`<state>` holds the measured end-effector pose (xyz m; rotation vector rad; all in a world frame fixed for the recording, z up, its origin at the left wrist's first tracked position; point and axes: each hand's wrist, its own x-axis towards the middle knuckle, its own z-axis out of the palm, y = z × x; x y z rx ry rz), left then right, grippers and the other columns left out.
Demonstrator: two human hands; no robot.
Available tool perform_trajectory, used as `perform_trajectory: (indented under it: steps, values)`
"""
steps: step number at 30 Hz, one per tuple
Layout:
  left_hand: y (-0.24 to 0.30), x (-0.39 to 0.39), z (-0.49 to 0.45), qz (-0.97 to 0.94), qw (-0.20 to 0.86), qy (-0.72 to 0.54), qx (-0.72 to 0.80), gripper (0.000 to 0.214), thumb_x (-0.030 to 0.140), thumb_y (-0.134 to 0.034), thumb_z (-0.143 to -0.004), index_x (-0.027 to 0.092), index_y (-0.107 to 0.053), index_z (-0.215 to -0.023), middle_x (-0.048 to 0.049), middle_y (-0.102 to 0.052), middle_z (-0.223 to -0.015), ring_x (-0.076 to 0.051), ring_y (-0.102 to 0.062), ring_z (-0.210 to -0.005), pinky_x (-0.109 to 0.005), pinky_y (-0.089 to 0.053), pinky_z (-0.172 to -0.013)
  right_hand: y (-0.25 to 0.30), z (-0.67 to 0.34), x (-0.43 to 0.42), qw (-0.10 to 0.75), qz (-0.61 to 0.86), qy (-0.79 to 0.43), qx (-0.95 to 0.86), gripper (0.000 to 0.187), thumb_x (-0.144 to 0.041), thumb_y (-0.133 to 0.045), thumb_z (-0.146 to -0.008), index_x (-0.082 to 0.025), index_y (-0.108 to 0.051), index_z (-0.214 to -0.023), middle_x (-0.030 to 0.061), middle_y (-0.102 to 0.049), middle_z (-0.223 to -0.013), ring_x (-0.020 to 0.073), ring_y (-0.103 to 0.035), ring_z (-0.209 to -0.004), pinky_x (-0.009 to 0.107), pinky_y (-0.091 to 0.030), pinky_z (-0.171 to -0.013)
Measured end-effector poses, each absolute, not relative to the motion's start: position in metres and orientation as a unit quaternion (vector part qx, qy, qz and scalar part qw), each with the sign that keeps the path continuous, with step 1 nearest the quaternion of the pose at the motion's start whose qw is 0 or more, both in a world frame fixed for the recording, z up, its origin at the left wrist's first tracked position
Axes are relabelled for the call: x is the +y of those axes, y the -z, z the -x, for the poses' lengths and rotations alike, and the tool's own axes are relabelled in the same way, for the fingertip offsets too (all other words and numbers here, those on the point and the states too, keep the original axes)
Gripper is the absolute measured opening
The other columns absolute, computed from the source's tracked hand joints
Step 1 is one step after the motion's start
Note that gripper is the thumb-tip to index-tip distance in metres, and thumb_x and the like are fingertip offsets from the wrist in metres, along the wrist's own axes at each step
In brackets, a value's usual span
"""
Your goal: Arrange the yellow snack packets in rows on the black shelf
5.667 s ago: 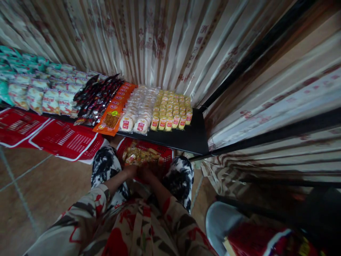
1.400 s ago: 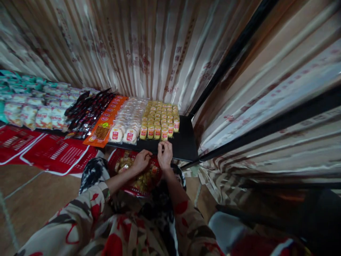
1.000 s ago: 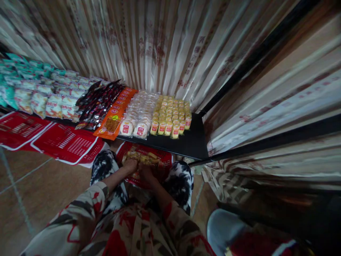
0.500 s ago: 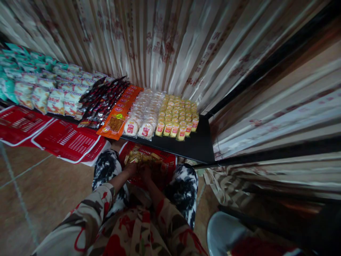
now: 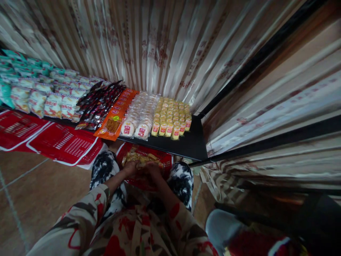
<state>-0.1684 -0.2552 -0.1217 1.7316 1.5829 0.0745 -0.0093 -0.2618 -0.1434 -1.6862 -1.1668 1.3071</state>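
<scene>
My left hand (image 5: 130,168) and my right hand (image 5: 153,168) meet over a red basket (image 5: 166,161) of small yellow snack packets that rests between my knees. Both hands are closed together on a small packet (image 5: 141,165) from the basket. Just beyond, a low black shelf (image 5: 191,142) carries rows of yellow snack packets (image 5: 172,115), with one packet (image 5: 175,132) set a little forward of the front row. To their left lie round white packets (image 5: 138,117).
Further left on the shelf lie orange packets (image 5: 115,115), dark red packets (image 5: 98,103) and white and teal bags (image 5: 34,92). Empty red baskets (image 5: 64,144) lie on the tiled floor at left. Striped curtain cloth hangs behind and to the right. A grey stool (image 5: 218,225) is at lower right.
My hands were up at the shelf's front row, then dropped back into the basket. Now they are raised slightly and pressed together on a packet.
</scene>
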Motion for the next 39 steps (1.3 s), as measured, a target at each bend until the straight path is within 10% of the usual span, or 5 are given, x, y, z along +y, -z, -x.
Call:
perform_trajectory:
  steps: [23,39]
  values:
    - [0.027,-0.268,0.112,-0.773,0.291,-0.228,0.515,0.039,0.019,-0.047,-0.078,0.020,-0.048,-0.117,-0.0076,-0.054,-0.115,-0.019,-0.049,-0.110,-0.032,-0.036,-0.098,0.016,-0.070,-0.251,0.467,0.581,-0.577,-0.335,0.017,-0.028,-0.068,-0.063,-0.018,-0.061,-0.075,0.0008,-0.064,-0.067,0.0104,-0.060,-0.059,0.020,-0.049,-0.054]
    - [-0.011,-0.237,0.065,-0.594,0.541,-0.284,0.523,0.035,0.044,-0.046,-0.077,0.014,-0.058,-0.090,-0.0004,-0.062,-0.066,-0.014,-0.058,-0.065,-0.022,-0.044,-0.057,0.009,-0.111,-0.247,0.491,0.596,-0.548,-0.323,0.025,-0.036,-0.065,-0.066,-0.017,-0.063,-0.082,-0.0028,-0.060,-0.062,0.0062,-0.052,-0.050,0.014,-0.033,-0.043]
